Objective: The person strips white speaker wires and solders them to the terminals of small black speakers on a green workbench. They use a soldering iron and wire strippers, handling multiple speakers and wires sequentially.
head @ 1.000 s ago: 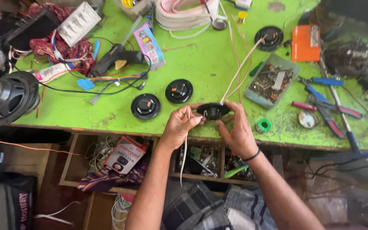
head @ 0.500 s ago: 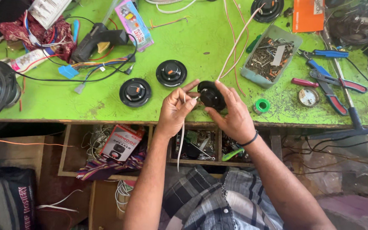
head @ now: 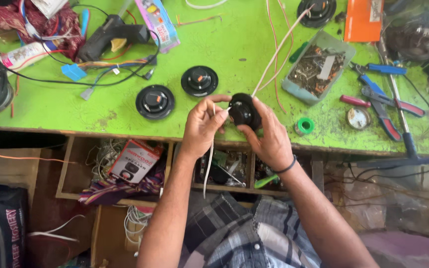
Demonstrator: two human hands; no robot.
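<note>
In the head view, the right hand (head: 269, 136) grips a small black round speaker (head: 244, 111) above the front edge of the green table (head: 244, 44). The left hand (head: 202, 124) pinches a white wire (head: 209, 164) just beside the speaker; the wire hangs below the table edge. Two similar black speakers (head: 155, 101) lie on the table to the left, well apart from the hands

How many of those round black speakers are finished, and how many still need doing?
None looks finished for sure. The right hand holds one small black speaker while the left hand pinches a white wire at it. Two loose speakers lie on the green bench with no wires showing.
</note>
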